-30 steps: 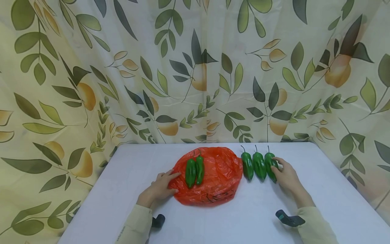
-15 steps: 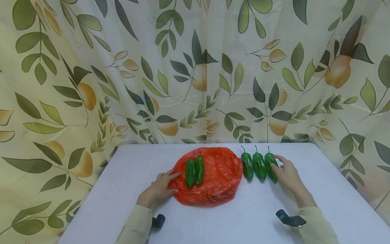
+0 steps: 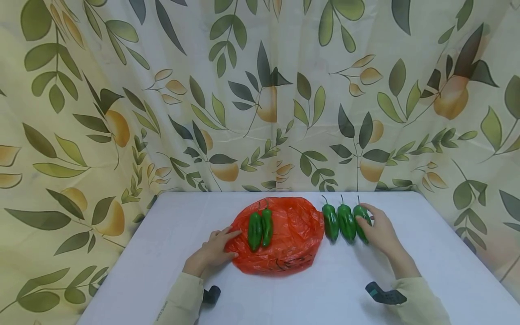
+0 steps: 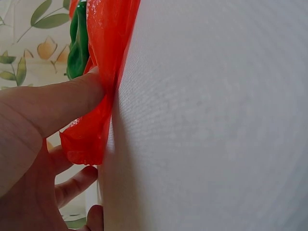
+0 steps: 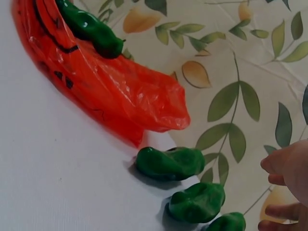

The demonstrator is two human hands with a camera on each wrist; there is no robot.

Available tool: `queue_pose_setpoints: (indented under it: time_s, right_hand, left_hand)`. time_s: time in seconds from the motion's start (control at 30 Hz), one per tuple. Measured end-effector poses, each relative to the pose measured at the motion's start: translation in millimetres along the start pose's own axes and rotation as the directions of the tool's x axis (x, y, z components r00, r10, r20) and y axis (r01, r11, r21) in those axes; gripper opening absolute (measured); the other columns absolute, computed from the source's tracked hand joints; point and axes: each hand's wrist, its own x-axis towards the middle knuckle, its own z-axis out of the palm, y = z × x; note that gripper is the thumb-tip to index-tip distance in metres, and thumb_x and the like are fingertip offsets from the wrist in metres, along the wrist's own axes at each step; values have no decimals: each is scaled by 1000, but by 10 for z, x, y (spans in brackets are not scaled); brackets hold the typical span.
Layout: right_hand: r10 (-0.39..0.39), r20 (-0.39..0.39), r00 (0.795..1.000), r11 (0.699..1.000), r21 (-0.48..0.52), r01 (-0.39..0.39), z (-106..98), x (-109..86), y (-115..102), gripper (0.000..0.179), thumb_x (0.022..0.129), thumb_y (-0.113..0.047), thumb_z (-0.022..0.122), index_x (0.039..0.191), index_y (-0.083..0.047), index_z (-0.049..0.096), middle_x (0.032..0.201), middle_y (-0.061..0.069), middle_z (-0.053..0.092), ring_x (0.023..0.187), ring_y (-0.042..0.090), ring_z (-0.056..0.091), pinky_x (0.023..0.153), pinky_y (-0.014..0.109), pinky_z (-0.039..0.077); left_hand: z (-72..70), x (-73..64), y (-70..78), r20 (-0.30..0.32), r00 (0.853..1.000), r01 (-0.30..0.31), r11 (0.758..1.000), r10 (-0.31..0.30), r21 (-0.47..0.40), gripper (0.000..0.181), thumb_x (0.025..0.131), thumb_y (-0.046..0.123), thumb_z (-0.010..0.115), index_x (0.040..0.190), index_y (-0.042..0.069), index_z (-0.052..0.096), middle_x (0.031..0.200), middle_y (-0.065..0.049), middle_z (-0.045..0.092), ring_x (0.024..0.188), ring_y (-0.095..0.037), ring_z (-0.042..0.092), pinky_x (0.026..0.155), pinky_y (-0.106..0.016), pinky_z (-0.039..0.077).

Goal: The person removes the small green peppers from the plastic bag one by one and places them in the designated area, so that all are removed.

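Five peppers: five green peppers lay on the white table (image 3: 162, 253), two on the bag and three in a row to its right, in the centre of the head view.
Right hand: the right hand (image 3: 375, 232) rested against the rightmost pepper (image 3: 360, 217), fingers loosely curved round its far side; from the wrist view only fingertips showed at the right edge, so a full grip could not be confirmed.
Row of three: the middle pepper (image 3: 346, 222) and the left pepper of the row (image 3: 330, 221) lay just beside it, stems pointing to the curtain, the leftmost close to the bag's edge.
Left hand: the left hand (image 3: 213, 253) lay flat with straight fingers pressing the left edge of the orange plastic bag (image 3: 290, 239); the left wrist view showed a finger (image 4: 62, 103) pinning the film to the tabletop.
Bag load: two peppers on the bag (image 3: 260, 228) lay side by side, touching, at centre left of it.
Handling, peppers: they looked glossy, smooth and light, probably firm enough for a pinch across the thick middle; the thin stem looked a poor hold.
Handling, bag: thin, crinkled, limp film, likely to slide or bunch unless held down at its rim.
Backdrop: a leaf-printed curtain (image 3: 260, 90) filled the upper frame.
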Motion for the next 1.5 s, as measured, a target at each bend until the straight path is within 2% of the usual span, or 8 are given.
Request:
queue_pose_setpoints:
  time_s: [0.37,0.5,0.63,0.87,1.1,1.3,1.5]
  right_hand:
    - [-45,-5,999,999,24,45,2,-28,-189,54,104,-18,52,150,5,38,153,39,34,141,59,30,112,75,28]
    - [-47,4,999,998,34,47,1,-51,-292,55,104,-19,53,151,4,38,153,38,33,142,58,29,112,76,27]
    - [-50,21,999,997,56,49,-10,-94,-416,55,105,-23,52,152,1,37,154,37,32,141,57,32,110,76,31]
    - [-78,31,996,994,83,76,14,-147,-593,54,105,-23,53,152,-2,38,153,34,36,130,52,45,98,66,51]
    - [-151,15,988,983,110,149,108,-177,-667,50,102,-16,57,149,-3,44,153,31,40,137,52,40,97,67,52]
    - [-202,14,979,970,139,198,179,-230,-766,49,101,-14,59,147,-1,46,151,30,43,136,52,42,95,67,53]
    - [-237,12,971,962,141,233,250,-260,-836,48,101,-13,60,146,-3,48,151,28,46,138,50,42,101,68,48]
  left_hand:
    - [1,-2,4,-1,1000,2,1000,-2,-1,69,88,30,77,151,30,49,165,-6,33,146,-38,30,107,-79,33]
    - [-6,-6,11,-1,1000,5,1000,-5,7,69,89,30,77,151,31,48,165,-6,33,146,-37,31,107,-77,35]
    - [-18,-10,23,-1,1000,5,1000,-5,10,69,89,29,77,151,31,48,165,-6,33,146,-38,31,107,-77,35]
    - [-24,-7,27,-1,1000,9,1000,-9,7,69,88,30,78,151,31,48,165,-6,34,146,-38,31,105,-78,36]
    - [-18,-14,30,1,1000,18,1000,-18,11,69,88,30,77,151,32,48,165,-6,34,146,-38,31,106,-77,36]
    - [-21,-11,37,-2,1000,26,1000,-26,11,69,88,30,78,150,33,48,165,-5,34,146,-38,31,106,-77,37]
    - [-4,-1,14,-4,999,37,999,-37,8,69,88,30,77,150,34,48,165,-4,34,147,-37,30,107,-77,35]
